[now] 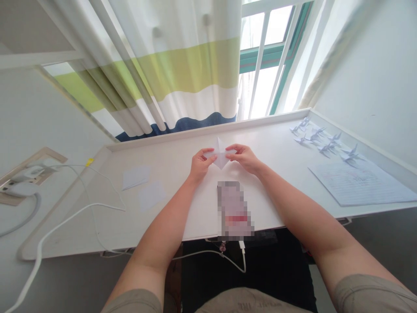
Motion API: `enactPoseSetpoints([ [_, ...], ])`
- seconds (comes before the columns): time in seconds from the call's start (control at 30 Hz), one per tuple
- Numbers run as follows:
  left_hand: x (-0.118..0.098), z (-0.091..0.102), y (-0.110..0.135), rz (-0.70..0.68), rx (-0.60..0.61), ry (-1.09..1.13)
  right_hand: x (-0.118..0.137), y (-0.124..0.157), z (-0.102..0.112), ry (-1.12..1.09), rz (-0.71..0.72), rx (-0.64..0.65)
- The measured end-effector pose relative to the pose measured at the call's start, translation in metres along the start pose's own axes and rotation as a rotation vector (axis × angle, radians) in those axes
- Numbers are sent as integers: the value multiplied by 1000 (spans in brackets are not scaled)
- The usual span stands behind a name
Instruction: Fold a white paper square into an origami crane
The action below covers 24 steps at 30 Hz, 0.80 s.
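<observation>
Over the middle of the white table, a folded piece of white origami paper (220,155) is held between both hands. My left hand (202,164) pinches its left side, thumb below and index finger above. At the right side, my right hand (243,157) grips it in the same way with thumb and fingers. The paper has a pointed top and a pointed bottom, with a crease across its middle. Just below the hands lies a phone-shaped thing (233,208), blurred by pixelation, at the table's front edge.
Several folded paper cranes (321,139) stand at the back right, beyond a stack of written sheets (358,182). Loose square papers (135,176) lie on the left of the table (97,226). A white cable (65,219) runs from the wall socket (29,174). Raised rims border the table.
</observation>
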<state>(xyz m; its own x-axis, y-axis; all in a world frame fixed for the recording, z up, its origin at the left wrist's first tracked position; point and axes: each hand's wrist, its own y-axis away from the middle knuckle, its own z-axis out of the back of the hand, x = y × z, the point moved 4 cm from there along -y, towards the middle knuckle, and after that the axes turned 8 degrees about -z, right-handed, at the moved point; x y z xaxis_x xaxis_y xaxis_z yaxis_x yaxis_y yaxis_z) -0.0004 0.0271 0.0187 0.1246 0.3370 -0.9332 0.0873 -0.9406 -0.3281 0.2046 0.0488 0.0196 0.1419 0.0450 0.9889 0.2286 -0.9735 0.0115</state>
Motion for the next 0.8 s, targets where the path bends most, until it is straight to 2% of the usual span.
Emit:
enactPoseSetpoints([
  [0.33, 0, 2, -1, 2, 7, 1, 0, 0, 1, -14, 3, -4],
  [0.6, 1, -6, 2, 95, 135, 130, -2, 3, -4, -72, -81, 102],
  [0.8, 4, -5, 1, 113, 87, 168, -5, 0, 0, -111, -50, 55],
])
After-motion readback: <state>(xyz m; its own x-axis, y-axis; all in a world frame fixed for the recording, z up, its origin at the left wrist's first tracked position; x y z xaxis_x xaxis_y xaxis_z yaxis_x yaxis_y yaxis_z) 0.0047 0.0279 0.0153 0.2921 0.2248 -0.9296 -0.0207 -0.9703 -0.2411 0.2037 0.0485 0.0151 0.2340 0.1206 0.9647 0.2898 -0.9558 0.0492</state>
